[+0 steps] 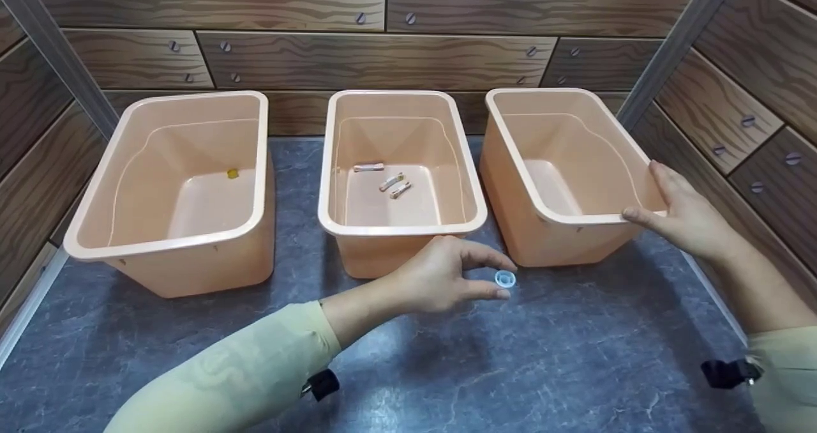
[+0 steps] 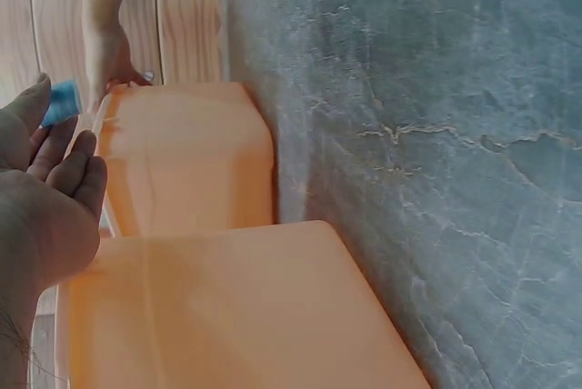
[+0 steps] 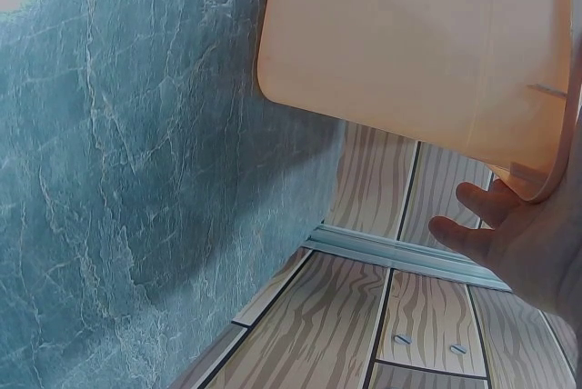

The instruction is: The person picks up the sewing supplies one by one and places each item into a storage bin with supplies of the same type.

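Observation:
My left hand (image 1: 434,276) pinches a small light-blue plastic cap (image 1: 505,279) between thumb and forefinger, in front of the gap between the middle and right bins. In the left wrist view the cap (image 2: 61,103) shows side-on at the fingertips, with the other fingers loosely bent. My right hand (image 1: 692,219) grips the near right corner of the right peach-coloured bin (image 1: 577,244); its thumb lies on the front rim and its fingers on the side rim. No object shows on the visible floor of that bin.
The middle bin (image 1: 402,230) holds several small striped pieces (image 1: 401,190). Inside the left bin (image 1: 169,248) lies a small yellow piece (image 1: 232,174). All stand on a dark marbled tabletop (image 1: 542,356), enclosed by wood-patterned walls (image 1: 376,59) at the back and sides.

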Action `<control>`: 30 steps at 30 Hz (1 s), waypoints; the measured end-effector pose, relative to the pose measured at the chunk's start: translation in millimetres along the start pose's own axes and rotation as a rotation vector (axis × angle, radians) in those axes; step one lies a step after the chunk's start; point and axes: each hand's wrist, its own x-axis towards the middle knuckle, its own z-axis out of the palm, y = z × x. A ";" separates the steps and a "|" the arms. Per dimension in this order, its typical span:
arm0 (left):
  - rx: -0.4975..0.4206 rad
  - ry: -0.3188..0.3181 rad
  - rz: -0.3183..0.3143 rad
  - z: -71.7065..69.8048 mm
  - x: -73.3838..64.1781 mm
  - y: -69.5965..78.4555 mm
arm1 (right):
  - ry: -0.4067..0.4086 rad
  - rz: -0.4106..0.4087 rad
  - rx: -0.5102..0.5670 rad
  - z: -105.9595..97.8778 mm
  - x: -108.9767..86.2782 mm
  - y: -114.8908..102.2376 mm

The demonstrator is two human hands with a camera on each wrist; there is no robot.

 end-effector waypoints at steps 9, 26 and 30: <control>-0.039 0.027 0.031 -5.8 3.1 8.2 | -0.003 0.001 -0.002 -0.2 -0.3 1.1; -0.076 0.051 0.051 -18.1 9.3 26.4 | 0.008 -0.008 -0.001 0.6 0.1 0.5; -0.083 0.064 0.058 -21.0 11.8 29.2 | 0.010 -0.010 -0.001 0.6 -0.1 0.2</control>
